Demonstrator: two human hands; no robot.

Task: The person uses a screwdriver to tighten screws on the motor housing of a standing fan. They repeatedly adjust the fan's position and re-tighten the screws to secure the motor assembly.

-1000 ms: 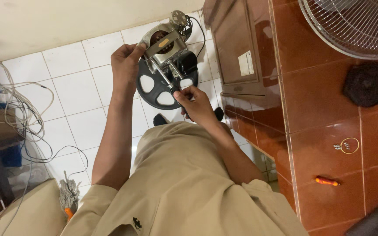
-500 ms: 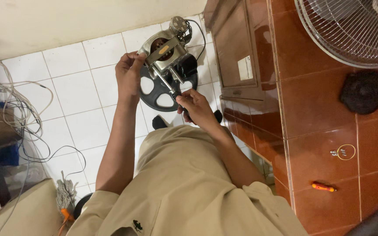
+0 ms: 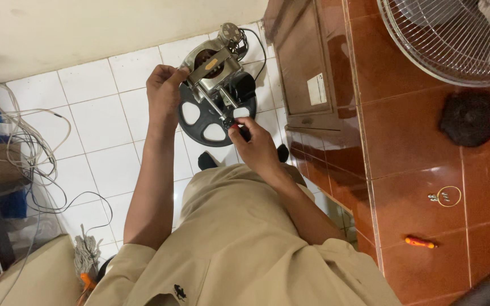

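Both hands have barely shifted. Left hand (image 3: 164, 85) grips the motor (image 3: 214, 68); right hand (image 3: 256, 148) holds a screwdriver (image 3: 238, 128) against it.

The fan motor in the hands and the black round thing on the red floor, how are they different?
The fan motor is shiny metal on a black plate with holes; the round piece is plain dark all over. The motor is held up by the left hand, and the right hand presses a tool to it; the round piece lies alone on the red tiles, untouched. A cord trails from the motor; the round piece shows none. Both are round-edged.
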